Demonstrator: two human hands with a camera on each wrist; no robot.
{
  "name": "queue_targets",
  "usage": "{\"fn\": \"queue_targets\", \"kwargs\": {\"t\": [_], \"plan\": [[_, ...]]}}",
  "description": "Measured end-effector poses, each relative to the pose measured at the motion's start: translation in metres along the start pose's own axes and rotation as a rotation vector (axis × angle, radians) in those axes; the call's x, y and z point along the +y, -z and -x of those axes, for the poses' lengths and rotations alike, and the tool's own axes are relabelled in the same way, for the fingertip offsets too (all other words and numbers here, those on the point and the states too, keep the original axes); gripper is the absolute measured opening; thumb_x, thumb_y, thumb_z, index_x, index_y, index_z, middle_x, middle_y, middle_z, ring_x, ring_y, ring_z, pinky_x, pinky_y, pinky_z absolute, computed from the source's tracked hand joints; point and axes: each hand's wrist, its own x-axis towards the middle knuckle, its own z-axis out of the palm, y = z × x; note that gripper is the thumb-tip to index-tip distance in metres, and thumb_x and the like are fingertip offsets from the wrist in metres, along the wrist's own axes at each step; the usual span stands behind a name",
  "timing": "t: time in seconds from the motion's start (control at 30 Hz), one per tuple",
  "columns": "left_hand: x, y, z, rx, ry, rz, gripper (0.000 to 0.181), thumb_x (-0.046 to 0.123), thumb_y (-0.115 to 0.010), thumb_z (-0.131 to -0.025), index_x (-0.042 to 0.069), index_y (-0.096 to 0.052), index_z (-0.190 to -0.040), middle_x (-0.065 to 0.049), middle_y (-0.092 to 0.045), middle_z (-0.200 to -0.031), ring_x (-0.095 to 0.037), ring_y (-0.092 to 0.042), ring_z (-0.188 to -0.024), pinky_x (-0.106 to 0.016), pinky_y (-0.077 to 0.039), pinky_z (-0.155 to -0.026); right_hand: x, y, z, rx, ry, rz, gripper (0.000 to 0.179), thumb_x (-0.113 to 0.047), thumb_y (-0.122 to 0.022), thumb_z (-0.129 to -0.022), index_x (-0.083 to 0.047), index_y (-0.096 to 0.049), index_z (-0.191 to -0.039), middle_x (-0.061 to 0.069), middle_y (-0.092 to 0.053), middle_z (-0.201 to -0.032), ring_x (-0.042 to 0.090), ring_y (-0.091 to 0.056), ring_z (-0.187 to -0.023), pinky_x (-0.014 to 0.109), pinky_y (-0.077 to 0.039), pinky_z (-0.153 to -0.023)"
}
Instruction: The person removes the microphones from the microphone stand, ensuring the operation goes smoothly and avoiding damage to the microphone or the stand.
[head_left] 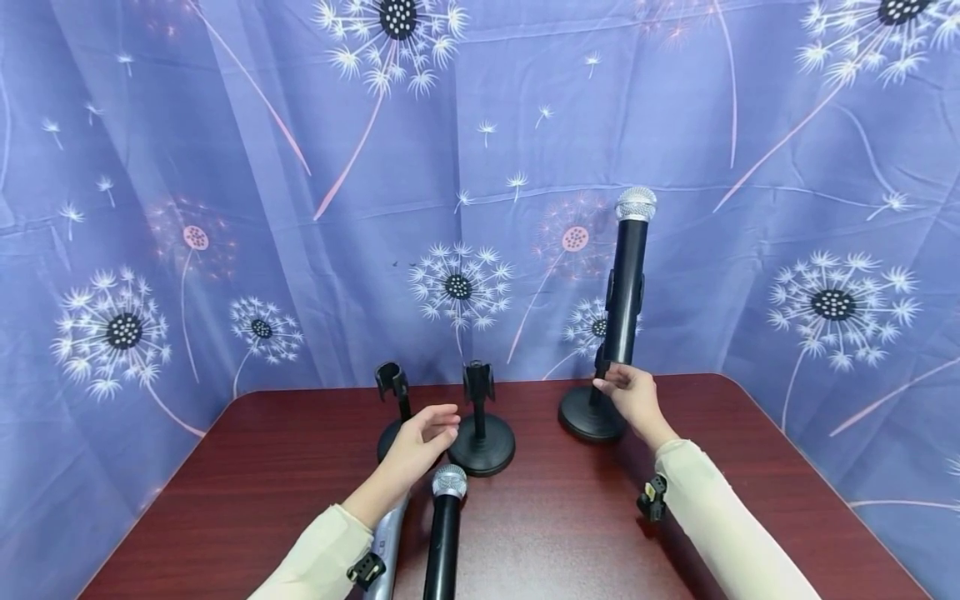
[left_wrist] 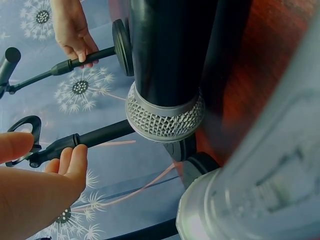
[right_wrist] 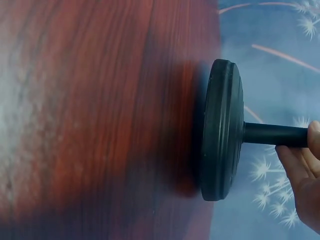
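At the right of the table, a black microphone (head_left: 626,283) with a silver head sits tilted in the clip of a black stand (head_left: 592,415). My right hand (head_left: 636,402) pinches that stand's post below the clip, with the round base (right_wrist: 222,130) close by in the right wrist view. My left hand (head_left: 423,442) is held with loosely bent fingers just left of a middle stand (head_left: 482,446), whose clip holds nothing; I see no grip on it. Below that hand lie another black microphone (head_left: 442,542) and a silver-grey microphone (head_left: 386,542), partly hidden by the left arm.
A third stand (head_left: 392,383) with a vacant clip stands behind the left hand, its base partly covered. The dark red wooden table (head_left: 300,467) ends at a blue curtain (head_left: 360,275) printed with dandelions. Small cameras sit on both wrists.
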Motion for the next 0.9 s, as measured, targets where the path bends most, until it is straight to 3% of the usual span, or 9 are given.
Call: {"fn": "queue_targets", "kwargs": {"t": [0.2,0.5,0.7,0.9], "plan": [[0.001,0.002,0.0,0.011,-0.011,0.024,0.034,0.0,-0.056,-0.094,-0.001,-0.055,-0.128,-0.016,-0.062,-0.12,-0.031,-0.057,-0.114,-0.043,-0.044,-0.098,-0.009,-0.007,0.005,-0.017,-0.013,0.017,0.027,-0.003,-0.071,-0.085,0.011,-0.065,-0.108,0.028,-0.067,-0.102,0.023,-0.068,-0.091,0.013,-0.048,-0.069],[0.007,0.002,0.003,0.014,-0.034,0.035,0.033,0.001,-0.055,-0.095,-0.003,-0.055,-0.128,-0.018,-0.062,-0.12,-0.032,-0.057,-0.114,-0.041,-0.045,-0.098,-0.024,-0.017,0.015,-0.052,-0.032,-0.007,0.031,-0.004,-0.072,-0.085,0.012,-0.064,-0.11,0.028,-0.067,-0.103,0.034,-0.067,-0.095,0.021,-0.053,-0.073],[0.012,0.003,0.005,0.043,-0.049,0.059,0.033,-0.001,-0.055,-0.095,-0.001,-0.055,-0.128,-0.015,-0.062,-0.12,-0.031,-0.057,-0.115,-0.04,-0.044,-0.098,-0.034,-0.022,0.021,-0.07,-0.024,-0.035,0.028,-0.003,-0.072,-0.085,0.012,-0.065,-0.108,0.027,-0.068,-0.102,0.034,-0.068,-0.095,0.025,-0.054,-0.076],[0.022,0.007,0.008,0.064,-0.069,0.041,0.033,-0.001,-0.055,-0.095,0.0,-0.055,-0.128,-0.015,-0.061,-0.121,-0.03,-0.057,-0.115,-0.041,-0.043,-0.1,-0.042,-0.026,0.027,-0.092,-0.032,-0.076,0.029,-0.002,-0.072,-0.084,0.012,-0.066,-0.109,0.025,-0.069,-0.1,0.022,-0.069,-0.09,0.017,-0.051,-0.072]]}}
